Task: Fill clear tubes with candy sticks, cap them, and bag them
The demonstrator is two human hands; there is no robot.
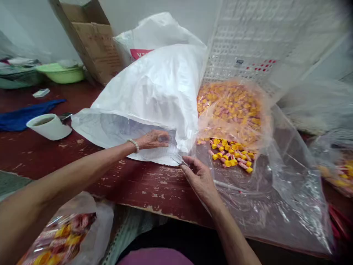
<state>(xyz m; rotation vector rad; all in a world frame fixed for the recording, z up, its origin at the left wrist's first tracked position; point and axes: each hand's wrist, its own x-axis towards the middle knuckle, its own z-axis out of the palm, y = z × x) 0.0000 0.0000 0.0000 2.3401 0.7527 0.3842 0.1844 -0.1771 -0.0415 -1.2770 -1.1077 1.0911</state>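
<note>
A large white woven sack point(154, 84) lies on the table with its mouth spread toward me. My left hand point(154, 140), with a beaded bracelet point(135, 145) at the wrist, is in that mouth. Its fingers are closed around a small greyish piece that I cannot make out. At the sack's front right corner my right hand point(199, 175) pinches thin metal tweezers point(176, 161), their prongs pointing left over the sack's edge. To the right, a clear plastic bag point(278, 206) holds many small pink-and-white pieces with yellow caps point(231, 154).
A white perforated crate point(248, 44) stands behind the bag. Leftward on the red table point(143, 187) are a white cup point(49, 127), a blue cloth point(27, 113), a green basin point(60, 73) and a cardboard box point(95, 44). Below left sits another bag of capped pieces point(63, 235).
</note>
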